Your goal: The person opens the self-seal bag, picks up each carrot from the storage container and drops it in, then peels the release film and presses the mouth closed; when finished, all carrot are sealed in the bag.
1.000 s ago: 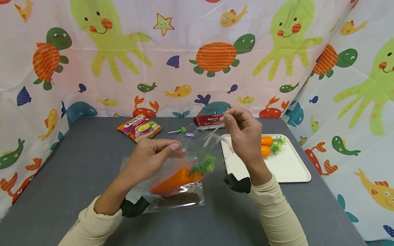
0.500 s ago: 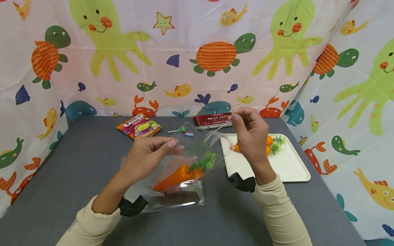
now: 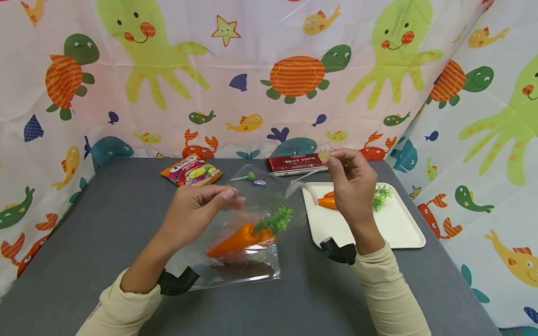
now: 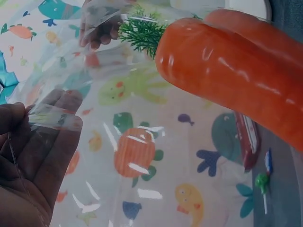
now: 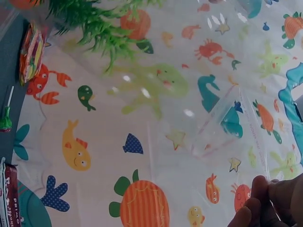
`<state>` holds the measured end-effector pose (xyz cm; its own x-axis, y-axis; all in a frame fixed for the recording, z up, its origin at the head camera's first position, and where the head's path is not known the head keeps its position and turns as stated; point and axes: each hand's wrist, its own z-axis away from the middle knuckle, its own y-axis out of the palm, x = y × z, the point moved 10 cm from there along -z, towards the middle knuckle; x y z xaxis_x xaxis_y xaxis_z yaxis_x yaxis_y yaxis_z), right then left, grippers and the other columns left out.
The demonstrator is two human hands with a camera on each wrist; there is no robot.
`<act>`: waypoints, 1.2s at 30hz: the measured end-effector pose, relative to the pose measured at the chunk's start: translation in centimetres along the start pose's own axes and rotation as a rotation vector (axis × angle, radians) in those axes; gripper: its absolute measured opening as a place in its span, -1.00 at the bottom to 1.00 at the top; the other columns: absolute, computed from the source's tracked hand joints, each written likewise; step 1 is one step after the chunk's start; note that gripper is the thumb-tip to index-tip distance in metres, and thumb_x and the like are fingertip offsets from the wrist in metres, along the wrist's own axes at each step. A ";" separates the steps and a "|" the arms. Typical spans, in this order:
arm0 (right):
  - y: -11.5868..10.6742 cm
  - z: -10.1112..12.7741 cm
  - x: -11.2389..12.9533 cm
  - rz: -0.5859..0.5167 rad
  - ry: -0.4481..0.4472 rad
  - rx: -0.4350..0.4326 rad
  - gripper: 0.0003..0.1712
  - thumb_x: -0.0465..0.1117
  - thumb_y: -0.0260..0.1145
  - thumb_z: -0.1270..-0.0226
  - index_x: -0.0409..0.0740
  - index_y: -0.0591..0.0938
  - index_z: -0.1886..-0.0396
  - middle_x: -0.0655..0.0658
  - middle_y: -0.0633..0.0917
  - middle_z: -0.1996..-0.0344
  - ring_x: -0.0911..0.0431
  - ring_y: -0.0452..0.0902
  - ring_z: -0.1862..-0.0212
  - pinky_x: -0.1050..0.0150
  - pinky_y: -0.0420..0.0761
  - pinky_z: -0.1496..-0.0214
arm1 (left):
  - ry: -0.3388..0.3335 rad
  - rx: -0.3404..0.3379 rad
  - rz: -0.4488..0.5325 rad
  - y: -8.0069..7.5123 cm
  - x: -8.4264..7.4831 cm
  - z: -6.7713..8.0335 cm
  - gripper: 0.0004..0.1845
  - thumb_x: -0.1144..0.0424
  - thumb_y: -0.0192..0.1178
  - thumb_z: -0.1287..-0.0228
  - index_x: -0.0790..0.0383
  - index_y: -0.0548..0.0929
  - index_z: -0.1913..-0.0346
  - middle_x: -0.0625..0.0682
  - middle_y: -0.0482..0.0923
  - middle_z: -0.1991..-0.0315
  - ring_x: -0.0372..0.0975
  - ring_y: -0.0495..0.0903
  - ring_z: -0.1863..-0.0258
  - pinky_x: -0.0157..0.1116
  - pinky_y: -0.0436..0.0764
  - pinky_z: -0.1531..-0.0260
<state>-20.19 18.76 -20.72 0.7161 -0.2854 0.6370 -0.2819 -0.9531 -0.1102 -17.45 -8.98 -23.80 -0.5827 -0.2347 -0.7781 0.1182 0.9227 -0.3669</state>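
Grey table (image 3: 105, 219), hands (image 3: 197, 212) pinching bag (image 3: 252, 224) open

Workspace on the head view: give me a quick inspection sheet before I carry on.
Surface: grey table, flat.
Job's things: clear bag lying on the table with a toy carrot inside; more carrots on the white tray.
Clutter: snack packet, lollipop, red box at the far edge.
Grippers: left hand and right hand each pinch an edge of the bag's mouth, pulling it apart.
Cables: nothing seen.
Surroundings: sea-animal curtain behind and to the right.
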 end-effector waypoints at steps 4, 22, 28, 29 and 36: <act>-0.5 0.2 -0.5 0.025 0.016 0.008 -0.86 -0.48 0.22 -0.36 -0.51 0.55 0.15 -0.20 0.61 0.31 0.12 0.51 0.30 0.41 0.53 0.24 | 0.003 -0.009 -0.002 -0.2 0.0 0.1 -0.82 0.38 0.20 -0.36 0.31 0.75 0.08 -0.10 0.75 0.30 -0.26 0.72 0.23 -0.38 0.37 0.71; -4.2 1.0 -2.5 0.176 0.041 -0.029 -0.82 -0.47 0.26 -0.34 -0.46 0.65 0.10 -0.17 0.67 0.33 0.16 0.51 0.30 0.45 0.52 0.26 | -0.015 -0.009 0.014 -0.6 0.1 0.2 -0.82 0.40 0.19 -0.37 0.31 0.75 0.07 -0.06 0.75 0.30 -0.23 0.73 0.23 -0.33 0.47 0.69; -4.7 1.1 -2.6 0.196 0.030 -0.019 -0.80 -0.44 0.26 -0.35 -0.39 0.68 0.08 -0.14 0.68 0.35 0.17 0.45 0.39 0.46 0.48 0.34 | -0.034 -0.012 0.008 -0.9 0.2 0.2 -0.82 0.37 0.19 -0.38 0.27 0.75 0.07 -0.10 0.75 0.31 -0.24 0.73 0.23 -0.53 0.50 0.41; -4.8 1.2 -2.7 0.200 0.034 -0.017 -0.80 -0.44 0.26 -0.35 -0.38 0.69 0.08 -0.15 0.68 0.35 0.17 0.46 0.39 0.47 0.48 0.33 | -0.033 -0.011 0.004 -1.0 0.1 0.2 -0.82 0.37 0.19 -0.38 0.27 0.75 0.07 -0.11 0.75 0.31 -0.25 0.73 0.23 -0.54 0.52 0.20; -5.4 1.7 -3.7 0.232 0.075 -0.007 -0.80 -0.40 0.25 -0.38 -0.37 0.69 0.07 -0.14 0.69 0.31 0.17 0.49 0.37 0.47 0.47 0.34 | -0.044 -0.016 -0.019 -1.3 0.3 0.3 -0.81 0.37 0.18 -0.38 0.29 0.74 0.05 -0.10 0.75 0.31 -0.25 0.72 0.21 -0.31 0.11 0.81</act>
<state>-20.29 24.77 -23.76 0.5826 -0.4879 0.6500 -0.4378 -0.8622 -0.2548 -17.55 -10.36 -23.74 -0.5490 -0.2647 -0.7928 0.0942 0.9229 -0.3733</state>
